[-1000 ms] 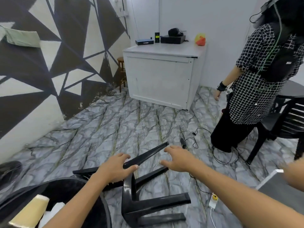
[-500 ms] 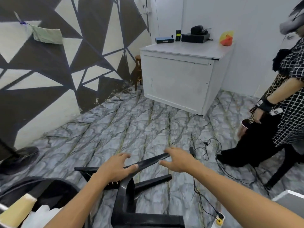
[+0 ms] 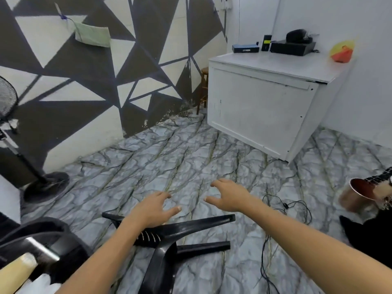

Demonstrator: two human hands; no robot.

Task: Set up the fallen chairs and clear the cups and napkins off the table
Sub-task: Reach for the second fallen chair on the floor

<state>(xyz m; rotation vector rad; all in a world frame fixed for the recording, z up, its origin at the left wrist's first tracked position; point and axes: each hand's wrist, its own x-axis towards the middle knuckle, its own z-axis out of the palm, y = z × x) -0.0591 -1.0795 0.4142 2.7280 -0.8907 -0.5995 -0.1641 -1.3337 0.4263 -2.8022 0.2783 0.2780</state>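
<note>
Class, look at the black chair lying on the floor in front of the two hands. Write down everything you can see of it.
The black chair looks like glossy moulded plastic. It lies tipped over on the marble-patterned floor, its tapered legs pointing sideways to the right, one leg raised above another. A slotted part shows beside the left forearm. The left hand hovers over it with fingers spread, and the right hand is open above the floor; neither grips it. Its lower part runs out of the picture.

Both bare forearms reach forward from the bottom edge, palms down. The left hand [image 3: 153, 210] spreads its fingers, relaxed and gripping nothing. The right hand [image 3: 230, 197] sits further forward, fingers loosely bent, also holding nothing
</note>
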